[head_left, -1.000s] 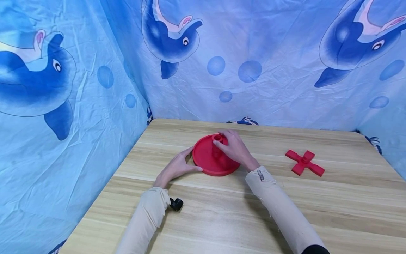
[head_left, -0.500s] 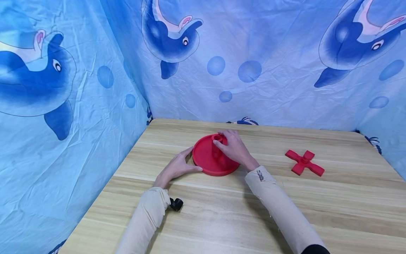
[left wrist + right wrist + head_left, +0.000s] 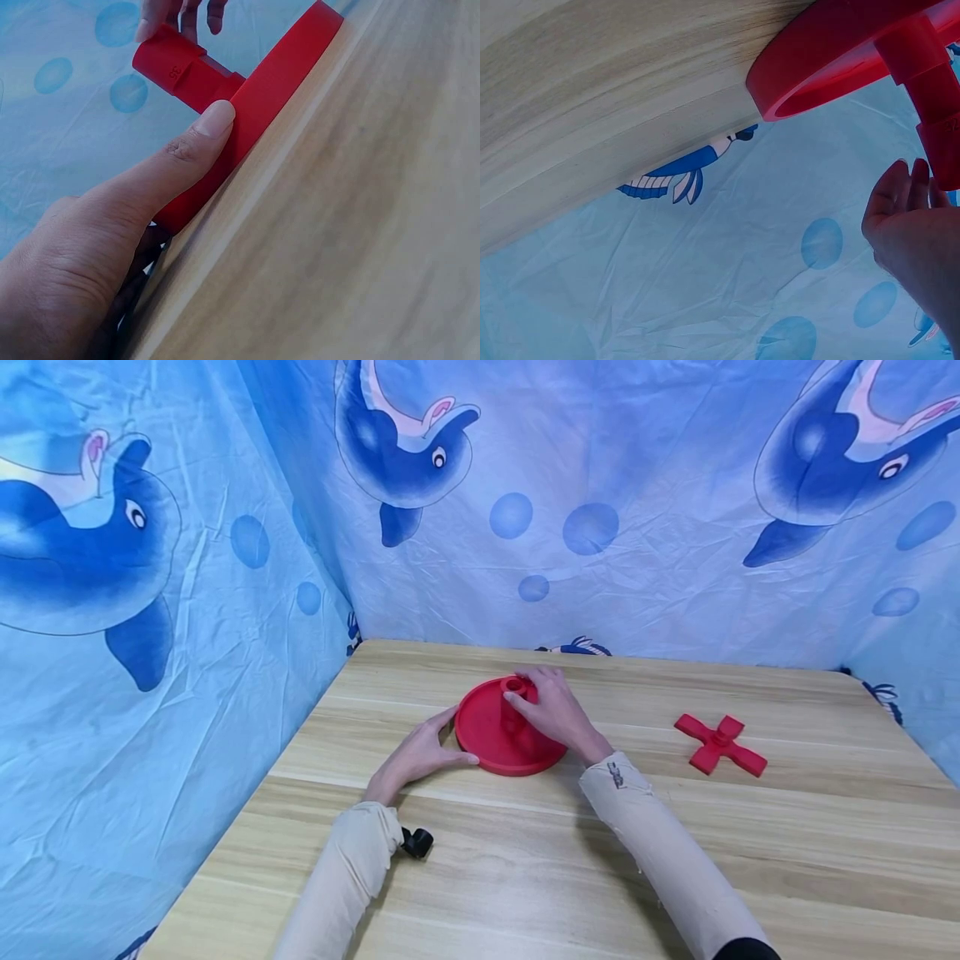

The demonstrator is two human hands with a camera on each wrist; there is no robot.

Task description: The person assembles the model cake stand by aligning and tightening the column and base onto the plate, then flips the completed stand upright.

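A round red tray with a raised rim lies flat on the wooden table. From its middle rises a red post, hollow at the top and stepped along its length; the left wrist view shows "35" on the post. My left hand holds the tray's near-left rim, its thumb against the outer wall; the other fingers are mostly hidden there. My right hand grips the upper post, thumb on the near side and fingers behind. Its fingers also show beside the post in the right wrist view.
A red four-armed cross piece with a small central knob lies to the right on the table. Blue cloth printed with sea animals hangs behind and at the sides. A small black device sits at the left wrist.
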